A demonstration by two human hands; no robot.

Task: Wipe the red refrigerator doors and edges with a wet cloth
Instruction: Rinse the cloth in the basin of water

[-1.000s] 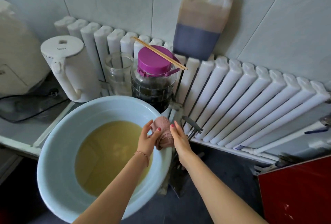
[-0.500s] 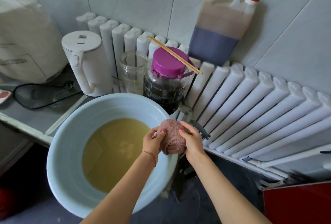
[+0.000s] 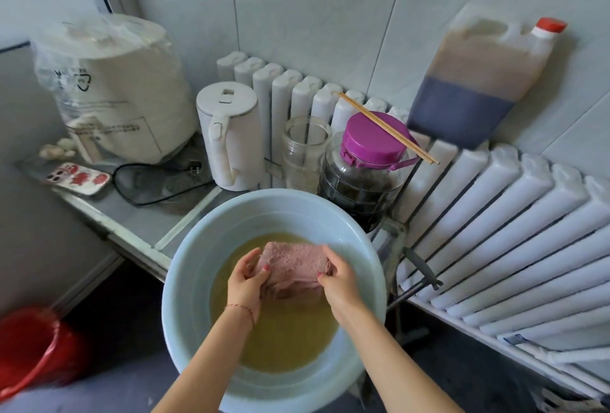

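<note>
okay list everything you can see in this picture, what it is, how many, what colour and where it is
cloth: one, pink, spread out over the basin water, held by both hands
basin: one, pale blue, centre, holds yellowish water
kettle: one, white, behind the basin
empty jar: one, clear, right of the kettle
dark jar: one, purple lid, right of the empty jar
chopsticks: a pair, tan, across the purple lid
jug: one, red cap, dark liquid, on the radiator
radiator: one, white, along the wall
rice cooker: one, white, plastic-wrapped, far left
phone: one, red and white case, on the counter
bucket: one, red, bottom left floor
left hand: grips the cloth's left edge
right hand: grips the right edge
</note>
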